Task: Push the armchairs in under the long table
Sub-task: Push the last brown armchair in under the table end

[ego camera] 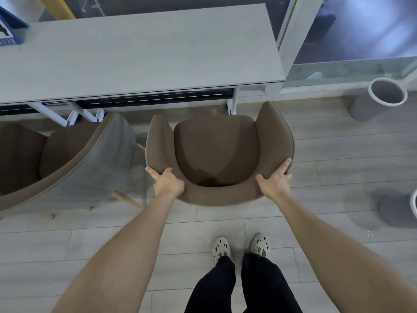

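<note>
my left hand (168,180) and right hand (275,180) both curl over the armchair (216,154) backrest; it sits just short of the long table (140,55). i'd push evenly, keeping it clear of the table leg (233,102).

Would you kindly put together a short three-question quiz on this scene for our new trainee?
1. True or false: the left hand and right hand both grip the brown armchair by its backrest.
2. The gripped armchair is: A) tucked fully under the long table; B) upright, in front of the table edge; C) tipped on its side.
3. What stands to the left of it?
Key: 1 true; 2 B; 3 a second armchair.
</note>
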Tool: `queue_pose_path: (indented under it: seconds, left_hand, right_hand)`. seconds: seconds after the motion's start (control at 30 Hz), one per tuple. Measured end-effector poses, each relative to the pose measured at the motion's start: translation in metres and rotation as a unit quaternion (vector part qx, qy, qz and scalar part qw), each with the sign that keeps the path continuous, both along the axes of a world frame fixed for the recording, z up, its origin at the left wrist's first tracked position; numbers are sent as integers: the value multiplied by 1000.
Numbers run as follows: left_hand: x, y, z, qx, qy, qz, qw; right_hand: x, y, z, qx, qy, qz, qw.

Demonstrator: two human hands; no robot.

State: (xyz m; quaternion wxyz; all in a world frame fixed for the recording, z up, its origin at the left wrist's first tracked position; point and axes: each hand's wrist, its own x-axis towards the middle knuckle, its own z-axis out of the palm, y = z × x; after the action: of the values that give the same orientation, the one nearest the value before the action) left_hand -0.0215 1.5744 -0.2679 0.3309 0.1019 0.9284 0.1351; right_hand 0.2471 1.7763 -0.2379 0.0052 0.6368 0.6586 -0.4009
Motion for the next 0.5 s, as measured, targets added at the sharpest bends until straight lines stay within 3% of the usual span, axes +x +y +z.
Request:
queue_pose_path:
  seconds: [0.5]
  left_hand:
    - [35, -78, 4, -10, 18, 14, 1000]
  right_hand:
    - [24, -57, 3, -9, -6, 46, 999]
